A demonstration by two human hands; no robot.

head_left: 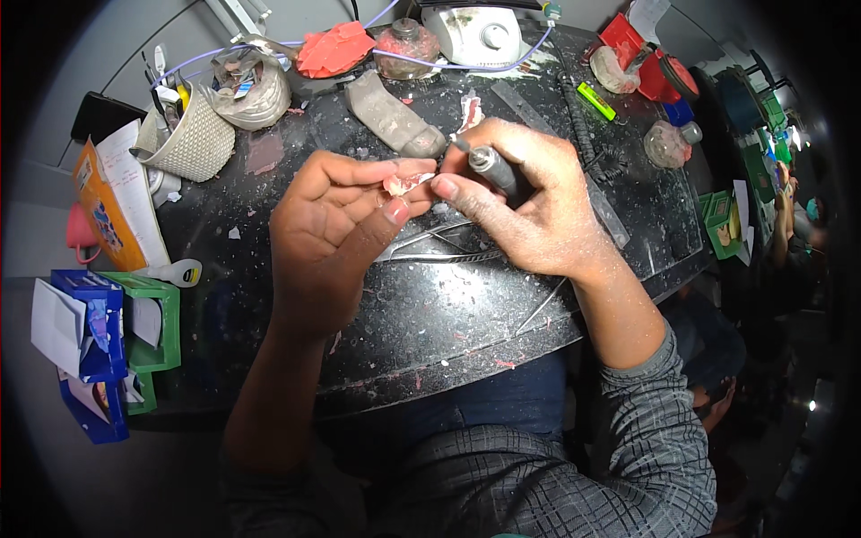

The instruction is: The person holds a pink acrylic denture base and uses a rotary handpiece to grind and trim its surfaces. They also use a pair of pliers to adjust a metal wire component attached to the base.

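Pinching a pink-white piece (408,185), left hand (325,229); gripping a dark handpiece (499,172), right hand (531,193); near table edge (466,360) well apart

Faint writing is seen on the white page (131,184) at the table's (430,332) left, but no words can be read anywhere.

We hold our left hand (316,224) palm up, fingers curled, thumb pinching toward them; our dusty right hand (543,202) curls in a pen-like grip, thumb near the left fingertips.
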